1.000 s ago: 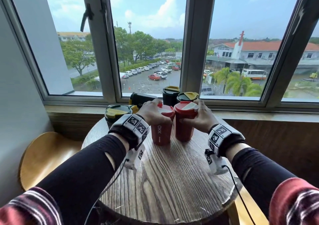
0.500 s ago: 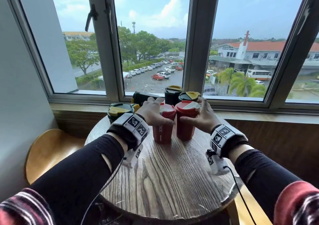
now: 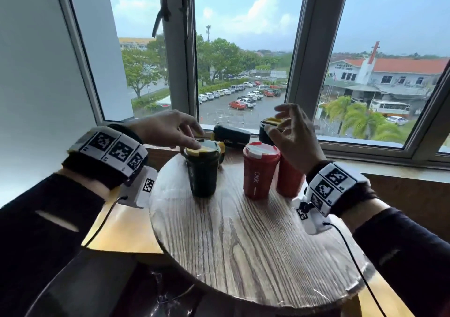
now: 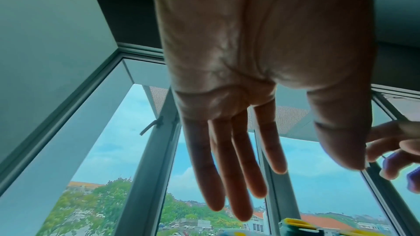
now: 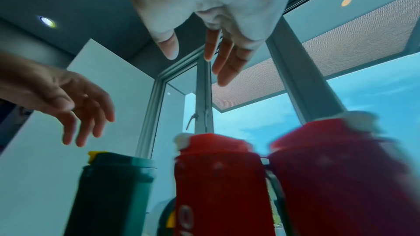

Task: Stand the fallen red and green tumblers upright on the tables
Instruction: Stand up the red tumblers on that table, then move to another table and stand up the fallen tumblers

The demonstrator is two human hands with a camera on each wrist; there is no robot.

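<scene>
Two red tumblers (image 3: 259, 170) (image 3: 288, 181) stand upright side by side on the round wooden table (image 3: 243, 243). In the right wrist view they are the left red tumbler (image 5: 218, 186) and the right red tumbler (image 5: 341, 177). A green tumbler with a yellow lid (image 3: 202, 170) (image 5: 113, 195) stands upright to their left. Another green tumbler (image 3: 231, 137) lies on its side at the back by the sill. My left hand (image 3: 192, 134) (image 4: 238, 177) (image 5: 79, 114) hovers just above the green lid, fingers relaxed, holding nothing. My right hand (image 3: 277, 119) (image 5: 204, 51) is raised open over the red pair.
A further green tumbler (image 3: 265, 131) stands at the back, partly hidden by my right hand. The window sill (image 3: 389, 168) and window frames close off the far side. A yellow wooden seat (image 3: 126, 224) sits low at the table's left. A grey wall runs along the left.
Both hands have let go of the red tumblers. The left hand moved left over the green tumbler; the right hand lifted and opened. The head view has swung in closer.
</scene>
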